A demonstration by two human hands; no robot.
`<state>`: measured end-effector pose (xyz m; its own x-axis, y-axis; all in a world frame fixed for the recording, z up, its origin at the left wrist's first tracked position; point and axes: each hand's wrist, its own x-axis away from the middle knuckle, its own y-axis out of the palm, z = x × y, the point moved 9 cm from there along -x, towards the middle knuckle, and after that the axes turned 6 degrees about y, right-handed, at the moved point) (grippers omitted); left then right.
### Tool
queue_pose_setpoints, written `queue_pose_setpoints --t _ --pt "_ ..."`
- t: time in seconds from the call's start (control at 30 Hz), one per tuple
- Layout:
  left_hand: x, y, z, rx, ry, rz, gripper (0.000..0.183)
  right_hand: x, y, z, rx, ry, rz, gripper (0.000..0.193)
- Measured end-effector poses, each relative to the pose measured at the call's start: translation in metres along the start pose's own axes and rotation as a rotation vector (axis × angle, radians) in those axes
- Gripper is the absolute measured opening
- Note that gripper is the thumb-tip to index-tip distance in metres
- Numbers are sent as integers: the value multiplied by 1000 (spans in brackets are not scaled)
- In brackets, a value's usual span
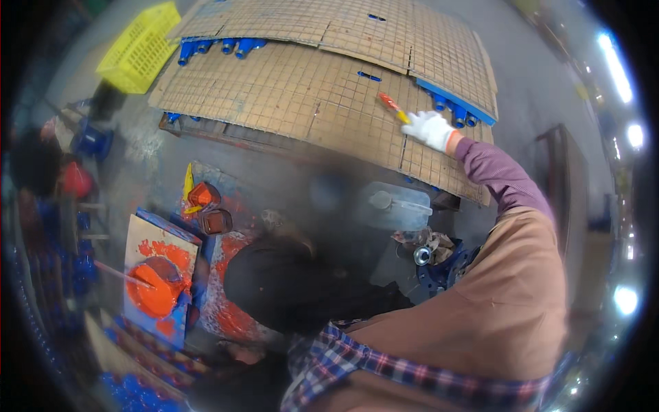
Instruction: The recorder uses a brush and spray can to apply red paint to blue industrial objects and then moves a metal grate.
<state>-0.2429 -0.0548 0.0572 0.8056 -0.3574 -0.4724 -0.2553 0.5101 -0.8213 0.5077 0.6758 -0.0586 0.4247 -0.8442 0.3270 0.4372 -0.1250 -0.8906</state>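
My right hand (428,130) wears a white glove and reaches out from a purple sleeve over the brown grid-marked boards (274,89). Its fingers are closed round a paintbrush (390,103) with a yellow handle. The brush tip is red-orange and points up and to the left, above the nearer board. Blue pipe ends (453,110) stick out between the boards, just beyond the hand. My left hand does not show.
A yellow crate (141,48) stands far left. Below are a tub of orange-red paint (158,288) on a stained board, small paint containers (204,196) and a yellow-handled tool (189,182). A translucent plastic container (398,206) sits beneath the boards' near edge, beside blue metal parts (436,271).
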Motion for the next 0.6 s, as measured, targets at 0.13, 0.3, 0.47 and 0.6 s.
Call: queue_pose_setpoints --t 0.13,0.3,0.47,0.6 --pt "5 -15 -41 -57 -9 -18 28 -7 81 111 -260 396 -102 57" --pt "1 -24 -85 -137 111 -164 24 -22 109 152 -230 346 -23 62" --pt "37 -43 -111 -165 -164 -206 24 -41 110 168 -128 425 -48 59" --pt "59 -41 -101 -135 -107 -224 20 -48 98 148 -103 323 -118 58"
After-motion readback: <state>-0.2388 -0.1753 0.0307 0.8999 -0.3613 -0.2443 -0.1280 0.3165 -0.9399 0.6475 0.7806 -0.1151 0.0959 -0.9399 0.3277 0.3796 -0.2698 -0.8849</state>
